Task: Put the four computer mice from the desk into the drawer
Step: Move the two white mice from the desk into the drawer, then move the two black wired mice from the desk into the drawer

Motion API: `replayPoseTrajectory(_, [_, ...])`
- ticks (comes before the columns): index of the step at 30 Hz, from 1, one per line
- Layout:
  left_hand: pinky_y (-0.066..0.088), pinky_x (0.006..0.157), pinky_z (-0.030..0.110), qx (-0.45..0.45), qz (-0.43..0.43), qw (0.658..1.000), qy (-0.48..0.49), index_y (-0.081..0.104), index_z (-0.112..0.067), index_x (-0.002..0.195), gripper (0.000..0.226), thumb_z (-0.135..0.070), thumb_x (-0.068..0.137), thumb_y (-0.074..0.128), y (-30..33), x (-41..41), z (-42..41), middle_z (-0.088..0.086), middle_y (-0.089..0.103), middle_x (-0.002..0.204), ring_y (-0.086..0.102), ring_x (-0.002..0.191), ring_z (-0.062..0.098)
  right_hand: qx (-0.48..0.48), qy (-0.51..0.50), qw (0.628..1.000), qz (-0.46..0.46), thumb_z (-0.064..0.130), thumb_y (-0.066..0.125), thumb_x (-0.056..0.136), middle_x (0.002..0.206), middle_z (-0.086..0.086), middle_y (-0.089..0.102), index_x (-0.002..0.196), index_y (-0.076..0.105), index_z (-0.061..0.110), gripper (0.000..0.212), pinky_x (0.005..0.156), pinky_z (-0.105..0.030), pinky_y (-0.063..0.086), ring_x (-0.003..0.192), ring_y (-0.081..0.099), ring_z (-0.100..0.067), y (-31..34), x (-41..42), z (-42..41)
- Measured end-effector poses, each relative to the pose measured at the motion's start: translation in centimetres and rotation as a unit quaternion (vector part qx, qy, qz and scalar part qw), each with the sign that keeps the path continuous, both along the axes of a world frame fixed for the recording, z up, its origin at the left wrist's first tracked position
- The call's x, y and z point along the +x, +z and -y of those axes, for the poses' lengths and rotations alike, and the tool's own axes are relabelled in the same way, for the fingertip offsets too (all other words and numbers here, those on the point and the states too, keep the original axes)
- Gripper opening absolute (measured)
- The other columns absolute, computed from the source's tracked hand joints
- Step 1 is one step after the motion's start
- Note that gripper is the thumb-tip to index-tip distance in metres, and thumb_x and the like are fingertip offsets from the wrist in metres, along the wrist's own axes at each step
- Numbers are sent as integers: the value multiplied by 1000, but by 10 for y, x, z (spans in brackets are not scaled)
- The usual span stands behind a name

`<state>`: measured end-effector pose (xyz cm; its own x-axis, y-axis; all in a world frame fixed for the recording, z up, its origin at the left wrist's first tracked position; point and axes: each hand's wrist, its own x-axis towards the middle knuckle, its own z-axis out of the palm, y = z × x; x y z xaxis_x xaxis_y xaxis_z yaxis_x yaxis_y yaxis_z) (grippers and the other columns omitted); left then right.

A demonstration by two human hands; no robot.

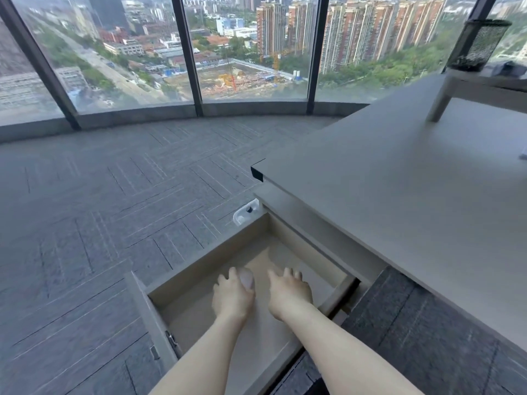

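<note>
The drawer (205, 260) under the desk's left end is pulled out, and both my hands are down inside it. My left hand (232, 297) curls around a pale, whitish computer mouse (247, 277) whose rounded end shows past my fingers. My right hand (289, 292) is beside it, palm down with fingers bent; anything under it is hidden. No other mice show on the visible part of the grey desk (399, 181).
A white shelf riser (456, 86) stands on the desk at the far right with a black mesh pen holder (479, 45) on it. A white object (243, 213) lies on the carpet by the drawer's far corner. Floor-to-ceiling windows run along the back.
</note>
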<state>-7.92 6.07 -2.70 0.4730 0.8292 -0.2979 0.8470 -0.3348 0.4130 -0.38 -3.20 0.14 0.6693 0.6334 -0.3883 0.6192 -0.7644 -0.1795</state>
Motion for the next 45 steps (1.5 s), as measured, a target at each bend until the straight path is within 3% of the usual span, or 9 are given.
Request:
replayPoseTrajectory(7, [37,99,41,-13,27,1000,9,43,-12,133,58,-46,87,51,0,9,-2,20,44,133,42,123,40,-12,-33,999,-35,34,62,88,137,-18,38,141,30,20,63,94,-43,45,123,41,-35,-6,6,4])
replayPoseTrajectory(11, [34,100,40,41,131,990,7,46,-11,138,48,-29,94,43,32,16,2,21,50,133,44,120,39,122,-37,992,6,23,45,95,135,-15,41,138,36,19,45,88,-43,46,120,44,-34,44,10,31])
replayPoseTrajectory(16, [41,91,29,60,351,930,-91,61,-14,119,30,-19,92,48,107,50,66,3,59,112,54,109,23,334,-86,933,101,23,50,92,121,-6,61,127,54,19,35,84,-38,52,107,61,-27,133,22,99])
replayPoseTrajectory(21, [47,78,23,20,451,864,-224,66,-19,106,21,-17,87,56,179,91,175,-4,61,100,60,82,9,403,-195,861,241,25,54,92,103,4,73,116,65,24,26,72,-31,48,92,67,-22,202,46,217])
replayPoseTrajectory(25, [51,82,29,-40,382,853,-352,62,-24,114,32,-32,83,59,201,126,278,-4,61,110,61,88,12,397,-288,809,325,22,54,91,103,0,71,112,64,22,24,72,-35,52,96,64,-27,209,72,327])
replayPoseTrajectory(30, [53,87,40,-77,243,855,-452,40,-30,137,68,-55,75,54,198,160,392,0,47,133,53,117,23,316,-433,761,365,15,55,85,125,-11,57,122,59,17,38,92,-45,46,111,48,-39,193,103,454])
replayPoseTrajectory(37, [34,99,39,34,146,859,-490,25,-37,142,81,-53,68,53,189,197,483,3,41,138,40,125,31,214,-521,812,154,51,46,88,157,-15,21,147,26,43,63,109,-44,33,137,29,-39,163,127,538])
replayPoseTrajectory(41, [34,89,37,88,134,863,-479,49,-27,116,52,-48,69,54,183,215,500,5,52,119,43,114,31,180,-509,826,163,59,41,88,154,-12,33,144,34,41,59,108,-42,34,138,34,-33,155,138,543])
replayPoseTrajectory(45, [42,88,38,73,138,872,-464,52,-21,109,38,-33,74,52,182,225,495,11,54,115,43,111,36,132,-489,835,216,64,48,83,133,-7,55,128,45,36,53,95,-42,40,121,46,-34,150,140,535])
